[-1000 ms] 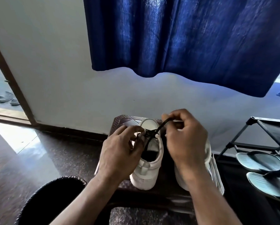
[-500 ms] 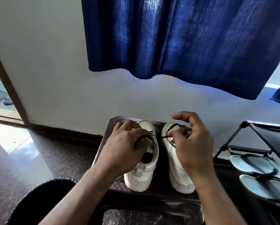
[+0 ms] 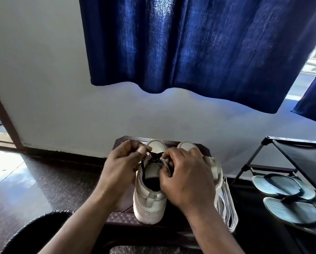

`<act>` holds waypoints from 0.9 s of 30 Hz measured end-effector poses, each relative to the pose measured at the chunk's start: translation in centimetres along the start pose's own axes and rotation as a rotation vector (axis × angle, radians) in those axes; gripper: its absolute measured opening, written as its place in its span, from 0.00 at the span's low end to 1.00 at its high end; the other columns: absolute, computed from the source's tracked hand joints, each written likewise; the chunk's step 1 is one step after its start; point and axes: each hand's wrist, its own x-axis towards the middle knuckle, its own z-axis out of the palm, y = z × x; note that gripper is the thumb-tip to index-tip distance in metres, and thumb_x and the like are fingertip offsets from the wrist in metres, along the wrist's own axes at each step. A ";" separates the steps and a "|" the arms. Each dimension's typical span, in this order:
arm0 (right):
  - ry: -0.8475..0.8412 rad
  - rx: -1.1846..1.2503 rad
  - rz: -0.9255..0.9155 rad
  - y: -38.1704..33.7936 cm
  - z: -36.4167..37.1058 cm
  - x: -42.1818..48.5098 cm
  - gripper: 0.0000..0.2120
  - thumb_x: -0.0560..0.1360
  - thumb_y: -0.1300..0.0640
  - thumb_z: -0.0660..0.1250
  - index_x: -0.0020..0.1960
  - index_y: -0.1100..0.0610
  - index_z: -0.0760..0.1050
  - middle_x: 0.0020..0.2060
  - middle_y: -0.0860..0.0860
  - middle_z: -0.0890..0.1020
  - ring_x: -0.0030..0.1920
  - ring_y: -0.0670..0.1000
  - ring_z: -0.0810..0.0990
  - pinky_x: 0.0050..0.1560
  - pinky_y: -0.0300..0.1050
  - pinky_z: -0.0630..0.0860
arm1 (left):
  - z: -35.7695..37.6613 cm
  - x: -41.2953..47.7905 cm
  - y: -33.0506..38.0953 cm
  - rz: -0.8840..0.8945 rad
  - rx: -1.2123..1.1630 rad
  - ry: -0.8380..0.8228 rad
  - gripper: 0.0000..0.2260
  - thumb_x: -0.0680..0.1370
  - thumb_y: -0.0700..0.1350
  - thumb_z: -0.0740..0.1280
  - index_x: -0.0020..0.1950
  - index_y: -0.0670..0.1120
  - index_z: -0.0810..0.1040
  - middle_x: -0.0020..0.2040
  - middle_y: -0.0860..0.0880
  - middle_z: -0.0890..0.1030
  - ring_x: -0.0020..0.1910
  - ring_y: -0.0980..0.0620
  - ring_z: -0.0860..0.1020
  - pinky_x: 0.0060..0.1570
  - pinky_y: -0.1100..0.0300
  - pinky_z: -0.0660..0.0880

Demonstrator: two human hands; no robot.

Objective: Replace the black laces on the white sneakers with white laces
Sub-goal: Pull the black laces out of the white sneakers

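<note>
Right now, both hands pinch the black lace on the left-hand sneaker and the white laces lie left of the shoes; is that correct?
Not quite: the head view shows the white laces lying right of the shoes, beside the right-hand sneaker. The rest holds: left hand and right hand both pinch the black lace on the left-hand sneaker.

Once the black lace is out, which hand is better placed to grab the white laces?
Right, most likely. The white laces lie at the stool's right edge, just beyond the right hand. The left hand pinches the black lace across the sneaker and would have to cross over.
</note>
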 end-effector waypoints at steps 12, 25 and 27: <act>0.040 -0.011 -0.004 0.2 0.4 -0.1 0.10 0.71 0.46 0.64 0.50 0.44 0.79 0.46 0.41 0.79 0.52 0.51 0.74 0.51 0.51 0.71 | -1.6 0.7 0.7 0.428 0.864 0.059 0.06 0.74 0.51 0.77 0.42 0.56 0.82 0.38 0.57 0.80 0.34 0.57 0.75 0.36 0.52 0.78; 0.048 -0.011 0.001 0.1 0.6 0.0 0.09 0.69 0.47 0.66 0.47 0.45 0.78 0.45 0.42 0.80 0.51 0.51 0.74 0.51 0.52 0.71 | -4.5 1.4 1.1 0.357 0.763 0.008 0.07 0.76 0.55 0.76 0.47 0.54 0.83 0.37 0.52 0.82 0.37 0.49 0.78 0.39 0.54 0.73; 0.063 -0.011 -0.004 0.1 0.7 0.0 0.08 0.69 0.47 0.66 0.47 0.46 0.78 0.44 0.42 0.80 0.50 0.52 0.74 0.51 0.51 0.70 | -4.3 1.1 1.3 0.393 0.970 0.059 0.07 0.74 0.55 0.76 0.40 0.55 0.83 0.38 0.60 0.81 0.38 0.57 0.76 0.38 0.63 0.70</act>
